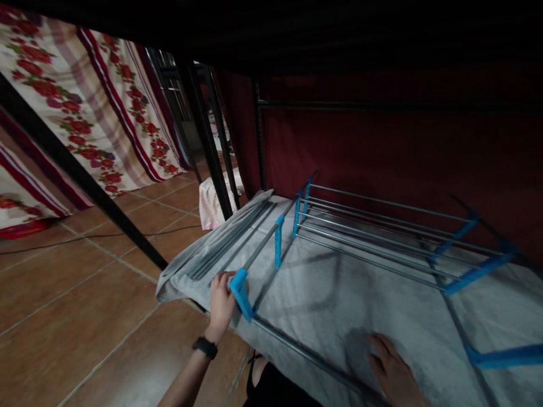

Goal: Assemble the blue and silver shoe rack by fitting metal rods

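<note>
A partly assembled rack of grey metal tubes [369,226] and blue plastic brackets [278,243] lies across a grey sheet [314,294]. My left hand [223,299], with a dark watch on the wrist, is at the rack's near left corner. Its fingers are curled against a blue corner bracket [240,288]; part of the grip is hidden. My right hand [392,367] hovers low over the sheet near the front tube [305,353], holding nothing, its fingers apart. Several loose grey tubes [229,246] lie side by side left of the rack.
A black metal bed frame surrounds the sheet, with a slanted bar [85,169] at left and a post [207,130] behind. Dark red cloth [382,152] hangs at the back. A floral curtain [106,107] hangs beyond the tiled floor [97,294], where a black cable [169,232] runs.
</note>
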Available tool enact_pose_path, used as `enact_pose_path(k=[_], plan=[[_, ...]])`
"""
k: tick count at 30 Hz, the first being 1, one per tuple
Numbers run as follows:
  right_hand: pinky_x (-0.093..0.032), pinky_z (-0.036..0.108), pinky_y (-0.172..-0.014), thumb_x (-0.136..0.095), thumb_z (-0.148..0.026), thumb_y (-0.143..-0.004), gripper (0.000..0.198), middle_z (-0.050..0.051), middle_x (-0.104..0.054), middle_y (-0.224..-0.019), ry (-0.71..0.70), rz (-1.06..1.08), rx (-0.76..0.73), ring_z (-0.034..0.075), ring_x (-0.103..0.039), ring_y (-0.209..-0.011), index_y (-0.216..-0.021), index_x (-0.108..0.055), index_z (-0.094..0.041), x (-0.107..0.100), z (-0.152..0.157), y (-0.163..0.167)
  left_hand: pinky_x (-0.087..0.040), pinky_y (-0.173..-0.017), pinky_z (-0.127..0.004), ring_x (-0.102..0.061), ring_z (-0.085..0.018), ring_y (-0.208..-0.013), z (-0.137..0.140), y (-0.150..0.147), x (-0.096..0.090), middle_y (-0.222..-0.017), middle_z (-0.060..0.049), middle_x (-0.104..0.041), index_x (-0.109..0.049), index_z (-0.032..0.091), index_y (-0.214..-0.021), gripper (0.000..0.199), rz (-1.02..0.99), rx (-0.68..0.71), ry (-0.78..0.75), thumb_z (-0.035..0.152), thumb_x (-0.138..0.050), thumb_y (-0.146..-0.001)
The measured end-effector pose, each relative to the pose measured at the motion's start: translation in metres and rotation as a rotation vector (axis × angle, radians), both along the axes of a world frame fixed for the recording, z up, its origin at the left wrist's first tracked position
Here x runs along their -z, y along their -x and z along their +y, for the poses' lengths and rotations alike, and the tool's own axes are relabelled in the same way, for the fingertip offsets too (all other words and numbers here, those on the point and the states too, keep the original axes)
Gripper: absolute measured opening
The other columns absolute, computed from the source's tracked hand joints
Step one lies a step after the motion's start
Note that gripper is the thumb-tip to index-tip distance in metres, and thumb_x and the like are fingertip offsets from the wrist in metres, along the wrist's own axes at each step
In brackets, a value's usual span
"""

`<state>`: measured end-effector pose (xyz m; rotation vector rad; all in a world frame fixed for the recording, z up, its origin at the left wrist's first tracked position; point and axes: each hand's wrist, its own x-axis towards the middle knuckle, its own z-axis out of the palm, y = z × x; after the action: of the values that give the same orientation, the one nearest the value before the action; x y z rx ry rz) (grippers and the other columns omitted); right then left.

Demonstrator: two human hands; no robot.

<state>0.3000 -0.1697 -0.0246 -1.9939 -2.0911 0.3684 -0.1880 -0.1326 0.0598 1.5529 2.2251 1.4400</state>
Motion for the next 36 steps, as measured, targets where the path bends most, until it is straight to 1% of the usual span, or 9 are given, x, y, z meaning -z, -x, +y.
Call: enact_pose_path(k=[3, 6, 8, 11, 15, 21, 27, 33, 36], plan=[[-0.054, 0.044, -0.098, -0.036, -0.029, -0.089, 0.048, 0.011, -0.060, -0.139, -0.015, -0.060, 0.018, 0.029, -0.063, -0.121, -0.125, -0.067, -0.022, 0.003, 0.000, 0.006, -0.048, -0.098, -0.048, -0.059, -0.031, -0.109, 0.011, 0.015, -0.003, -0.116, -0.016, -0.063, -0.068, 0.018, -0.110, 0.031, 0.261, -0.028, 0.089, 0.028, -0.045, -0.091], [-0.053, 0.046, -0.098, -0.034, -0.028, -0.091, 0.048, 0.012, -0.060, -0.139, -0.041, -0.123, 0.031, 0.029, -0.065, -0.117, -0.127, -0.065, -0.022, 0.010, 0.000, 0.011, -0.047, -0.097, -0.046, -0.055, -0.032, -0.117, 0.022, 0.026, -0.006, -0.128, -0.019, -0.058, -0.061, 0.014, -0.128, 0.040, 0.415, -0.104, 0.278, 0.024, -0.044, -0.093], [-0.052, 0.047, -0.098, -0.031, -0.027, -0.093, 0.048, 0.013, -0.060, -0.139, -0.040, -0.153, 0.025, 0.029, -0.066, -0.115, -0.127, -0.064, -0.021, 0.014, 0.000, 0.012, -0.045, -0.098, -0.045, -0.052, -0.033, -0.122, 0.029, 0.034, -0.007, -0.136, -0.021, -0.053, -0.055, 0.011, -0.136, 0.046, 0.477, -0.168, 0.405, 0.024, -0.042, -0.094], [-0.053, 0.047, -0.096, -0.029, -0.028, -0.095, 0.048, 0.014, -0.061, -0.137, -0.045, -0.177, 0.009, 0.029, -0.067, -0.113, -0.128, -0.063, -0.020, 0.014, 0.000, 0.013, -0.042, -0.100, -0.045, -0.047, -0.035, -0.129, 0.036, 0.045, -0.008, -0.145, -0.023, -0.047, -0.050, 0.008, -0.142, 0.049, 0.551, -0.225, 0.549, 0.023, -0.036, -0.097], [-0.054, 0.046, -0.092, -0.031, -0.024, -0.094, 0.046, 0.013, -0.064, -0.133, -0.048, -0.205, 0.019, 0.028, -0.068, -0.108, -0.125, -0.065, -0.022, 0.006, 0.000, 0.018, -0.040, -0.099, -0.047, -0.047, -0.035, -0.126, 0.043, 0.060, -0.009, -0.143, -0.023, -0.050, -0.052, 0.010, -0.140, 0.049, 0.610, -0.192, 0.672, 0.021, -0.033, -0.096], [-0.053, 0.046, -0.094, -0.030, -0.022, -0.096, 0.046, 0.014, -0.062, -0.136, -0.003, -0.250, 0.027, 0.028, -0.068, -0.112, -0.127, -0.065, -0.021, 0.002, 0.002, 0.024, -0.043, -0.094, -0.044, -0.055, -0.034, -0.117, 0.059, 0.077, -0.006, -0.127, -0.022, -0.059, -0.056, 0.010, -0.133, 0.047, 0.654, -0.138, 0.744, 0.020, -0.030, -0.096], [-0.053, 0.046, -0.094, -0.031, -0.022, -0.096, 0.045, 0.015, -0.063, -0.135, -0.018, -0.258, 0.025, 0.028, -0.068, -0.110, -0.128, -0.063, -0.019, 0.007, 0.001, 0.024, -0.047, -0.092, -0.042, -0.058, -0.033, -0.118, 0.072, 0.089, -0.010, -0.125, -0.022, -0.062, -0.062, 0.010, -0.122, 0.042, 0.610, -0.132, 0.814, 0.017, -0.030, -0.096], [-0.053, 0.047, -0.093, -0.036, -0.024, -0.095, 0.042, 0.014, -0.064, -0.134, -0.097, -0.222, 0.016, 0.029, -0.068, -0.108, -0.125, -0.064, -0.021, 0.020, 0.000, 0.019, -0.048, -0.096, -0.044, -0.060, -0.033, -0.119, 0.078, 0.091, -0.017, -0.126, -0.023, -0.064, -0.062, 0.008, -0.124, 0.044, 0.624, -0.029, 0.826, 0.012, -0.029, -0.095], [-0.054, 0.046, -0.092, -0.036, -0.023, -0.095, 0.042, 0.013, -0.064, -0.134, -0.105, -0.208, 0.010, 0.028, -0.069, -0.108, -0.127, -0.064, -0.021, 0.024, 0.000, 0.017, -0.049, -0.094, -0.042, -0.059, -0.031, -0.119, 0.080, 0.088, -0.018, -0.124, -0.024, -0.064, -0.057, 0.008, -0.131, 0.047, 0.597, -0.017, 0.802, 0.009, -0.031, -0.092]])
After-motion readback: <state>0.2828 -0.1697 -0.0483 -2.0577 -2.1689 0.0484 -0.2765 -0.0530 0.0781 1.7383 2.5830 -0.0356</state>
